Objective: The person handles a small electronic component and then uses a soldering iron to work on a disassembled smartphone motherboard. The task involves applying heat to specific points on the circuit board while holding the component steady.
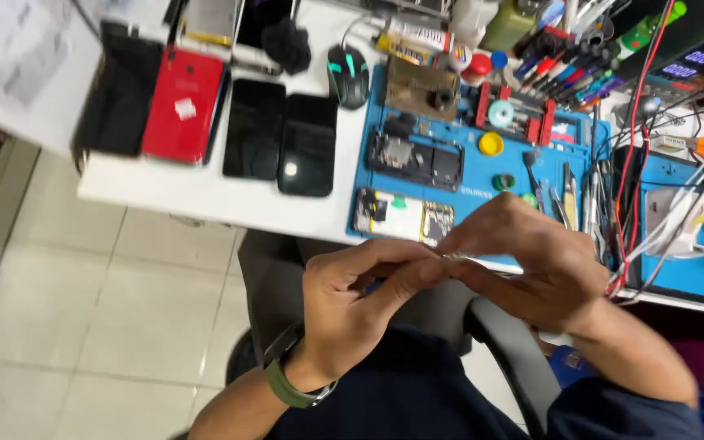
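Observation:
My left hand (352, 305) and my right hand (531, 265) meet above my lap, in front of the desk edge. Between their fingertips they pinch a thin silvery metal tool (462, 258), possibly tweezers; blur hides its exact shape. A green watch strap circles my left wrist. Just beyond the hands, on a blue work mat (474, 175), lie an opened phone body (415, 159) and a bare phone board (403, 218).
Several phones lie on the white desk (205, 195) at left, one of them red (183, 106). A black mouse (347, 75), a rack of screwdrivers (568, 69), red cables (633, 163) and a second blue mat (694, 244) fill the right. The chair armrest (515, 358) sits under my right arm.

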